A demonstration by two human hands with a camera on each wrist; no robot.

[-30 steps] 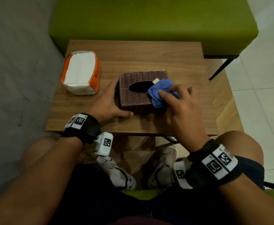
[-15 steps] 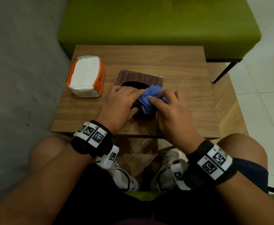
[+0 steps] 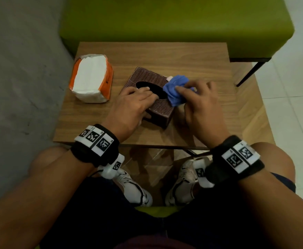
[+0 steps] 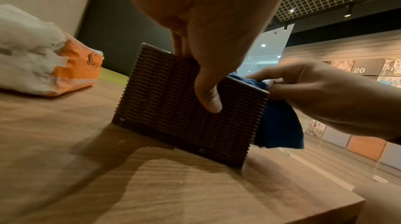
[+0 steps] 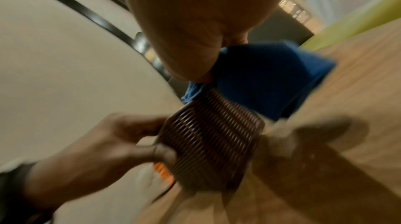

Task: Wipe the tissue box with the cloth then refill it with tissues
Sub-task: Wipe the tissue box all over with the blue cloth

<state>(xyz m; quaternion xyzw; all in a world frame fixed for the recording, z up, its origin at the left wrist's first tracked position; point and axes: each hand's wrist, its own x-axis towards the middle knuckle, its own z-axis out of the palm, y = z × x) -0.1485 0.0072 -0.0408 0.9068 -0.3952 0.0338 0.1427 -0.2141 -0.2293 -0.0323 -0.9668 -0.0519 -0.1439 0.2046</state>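
A brown woven tissue box with a dark oval slot stands skewed on the wooden table. My left hand grips it, fingers over the top by the slot and thumb on the near side. My right hand holds a bunched blue cloth against the box's right top corner and right side; the cloth hangs down that side. The right wrist view is blurred but has the cloth on the box. An opened orange pack of white tissues lies to the left.
A green padded bench stands behind the table, with a black leg at its right. A grey wall runs along the left. My knees and white shoes are under the table's near edge.
The box has turned so one corner points toward me. My left hand has stayed on its top. My right hand has carried the cloth from the slot to the right corner and side.
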